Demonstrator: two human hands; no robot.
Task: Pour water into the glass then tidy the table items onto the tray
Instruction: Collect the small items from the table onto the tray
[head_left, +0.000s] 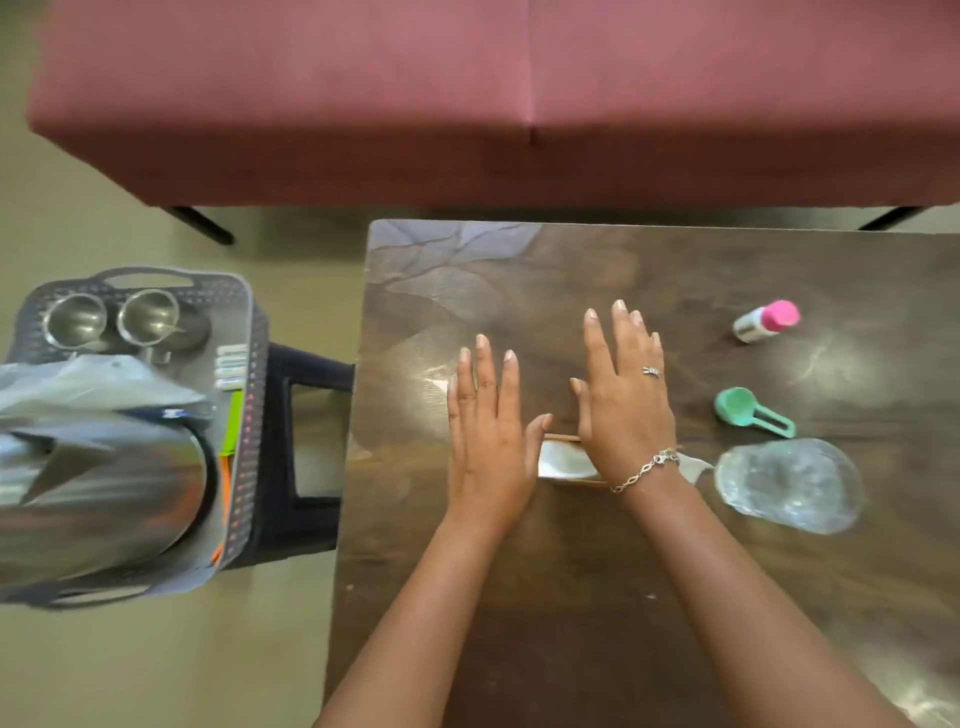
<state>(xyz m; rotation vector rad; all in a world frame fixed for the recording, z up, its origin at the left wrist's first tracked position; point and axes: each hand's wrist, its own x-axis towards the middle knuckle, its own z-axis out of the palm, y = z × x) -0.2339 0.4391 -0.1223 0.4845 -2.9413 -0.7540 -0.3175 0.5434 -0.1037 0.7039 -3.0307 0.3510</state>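
I've got the L hand (488, 415) and R hand (623, 395) side by side over the table (571, 597), palms down, fingers straight & slightly spread, gripping nothing. Can't tell if they press the wood or hover.

R hand has a ring (651, 371) and a chain bracelet (644, 470) at the wrist. Beneath the two hands, mostly hidden, a white thing (563, 462) w/ a wooden edge shows btw the L thumb and R wrist; can't say what it is.

Just right of the R wrist sits the clear glass (789, 483), on the table; whether there's water in it I can't read from up here. Past it are a green scoop (750, 410), then a small bottle (766, 321) w/ pink cap lying on its side, both on the table, apart from each other.

Off the table's left edge, the grey tray (249, 364) sits on a dark stool (311, 415). It holds a steel jug (104, 493), two steel cups (148, 314) & a plastic bag (78, 384). A maroon sofa (467, 104) runs along the far side.
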